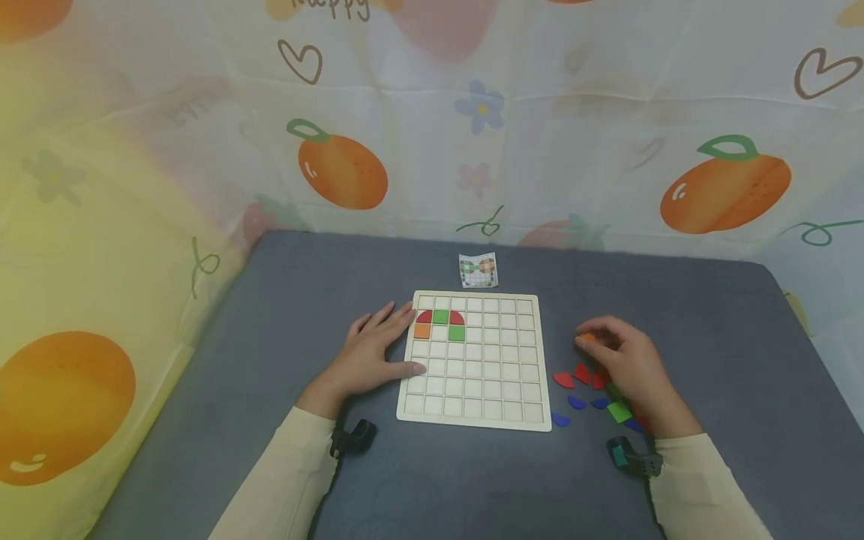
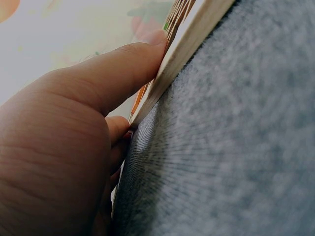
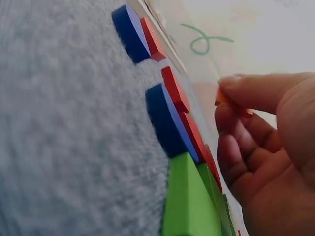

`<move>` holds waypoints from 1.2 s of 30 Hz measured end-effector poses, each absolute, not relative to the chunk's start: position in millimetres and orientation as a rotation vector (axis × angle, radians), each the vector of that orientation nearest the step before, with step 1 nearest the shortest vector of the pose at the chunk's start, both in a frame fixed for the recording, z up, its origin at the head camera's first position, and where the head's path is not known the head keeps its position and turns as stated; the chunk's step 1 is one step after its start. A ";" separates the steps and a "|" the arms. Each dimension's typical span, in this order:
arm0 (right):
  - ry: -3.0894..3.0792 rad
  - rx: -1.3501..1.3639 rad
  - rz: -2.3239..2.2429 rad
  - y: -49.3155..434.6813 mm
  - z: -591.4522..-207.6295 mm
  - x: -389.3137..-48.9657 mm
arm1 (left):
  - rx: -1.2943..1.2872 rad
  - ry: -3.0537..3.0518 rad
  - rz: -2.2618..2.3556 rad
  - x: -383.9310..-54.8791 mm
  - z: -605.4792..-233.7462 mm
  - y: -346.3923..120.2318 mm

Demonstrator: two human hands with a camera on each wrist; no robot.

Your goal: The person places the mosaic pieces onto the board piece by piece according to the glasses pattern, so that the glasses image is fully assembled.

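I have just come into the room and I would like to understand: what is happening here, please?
A person sits or stands at a table with a gridded board. The left hand rests against the board's left edge, and the right hand pinches an orange piece. Five coloured pieces lie in the board's far left cells. Red pieces, blue pieces and green pieces lie loose to its right.
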State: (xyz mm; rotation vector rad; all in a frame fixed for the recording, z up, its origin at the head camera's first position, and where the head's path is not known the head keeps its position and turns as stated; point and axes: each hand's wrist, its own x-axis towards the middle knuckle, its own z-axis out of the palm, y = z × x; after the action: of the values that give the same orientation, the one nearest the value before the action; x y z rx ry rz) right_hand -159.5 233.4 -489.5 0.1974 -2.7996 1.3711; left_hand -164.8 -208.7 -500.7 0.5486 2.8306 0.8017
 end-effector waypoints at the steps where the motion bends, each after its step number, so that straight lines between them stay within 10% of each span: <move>1: -2.788 0.189 1.375 232.2 -488.4 -159.2 | 0.551 2.829 0.805 -165.0 -500.6 -208.7; 36: -2.706 0.348 1.633 182.3 -483.6 -157.1 | 0.561 2.825 0.825 -164.4 -499.8 -209.3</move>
State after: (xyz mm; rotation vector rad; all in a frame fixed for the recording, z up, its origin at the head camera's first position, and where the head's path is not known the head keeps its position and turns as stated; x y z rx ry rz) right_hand -157.1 182.3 -483.6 0.3485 -2.7063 1.6327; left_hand -164.4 -209.3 -499.8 0.5607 2.8249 0.8249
